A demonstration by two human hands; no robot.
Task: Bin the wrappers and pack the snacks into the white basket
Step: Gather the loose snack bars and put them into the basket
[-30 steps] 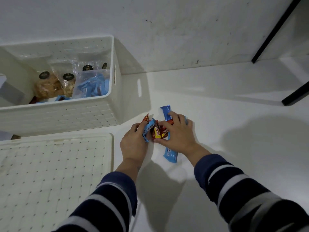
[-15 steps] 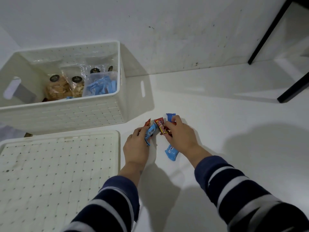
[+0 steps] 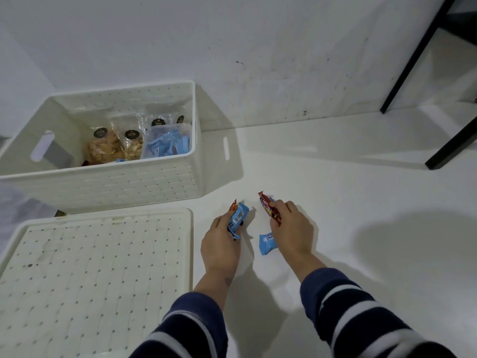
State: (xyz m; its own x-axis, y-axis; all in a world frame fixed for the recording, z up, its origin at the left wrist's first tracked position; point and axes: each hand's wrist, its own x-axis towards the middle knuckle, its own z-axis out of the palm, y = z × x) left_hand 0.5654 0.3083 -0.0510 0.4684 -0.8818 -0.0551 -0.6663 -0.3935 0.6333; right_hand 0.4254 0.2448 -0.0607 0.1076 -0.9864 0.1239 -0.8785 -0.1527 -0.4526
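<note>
The left hand (image 3: pixel 220 248) grips a blue barcoded snack bar (image 3: pixel 238 220), the right hand (image 3: pixel 291 229) grips a red candy bar (image 3: pixel 268 208), both right of the white basket (image 3: pixel 124 182).

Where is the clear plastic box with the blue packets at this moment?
In the head view, the clear plastic box of blue packets sits inside the white woven-pattern plastic basket, in its right near corner, just right of the clear bags of biscuits.
</note>
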